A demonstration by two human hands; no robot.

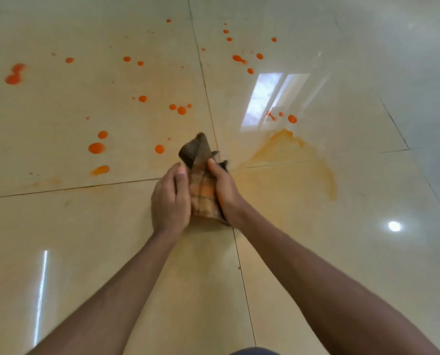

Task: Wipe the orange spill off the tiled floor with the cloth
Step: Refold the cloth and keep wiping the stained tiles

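Observation:
A brown checked cloth (200, 172) with orange stains is held up above the floor between both hands. My left hand (169, 201) grips its left side and my right hand (222, 187) grips its right side. Its top corner sticks up past my fingers. Orange drops lie scattered over the glossy beige tiled floor (85, 226), such as a large drop (96, 148) to the left and a blot (13, 78) at the far left. To the right of the cloth spreads a pale orange smear (301, 160).
Dark grout lines cross under my hands. A window reflection (267, 98) and light glare (394, 226) shine on the tiles at right. More orange drops (239, 58) lie far ahead. A dark edge of my clothing shows at the bottom.

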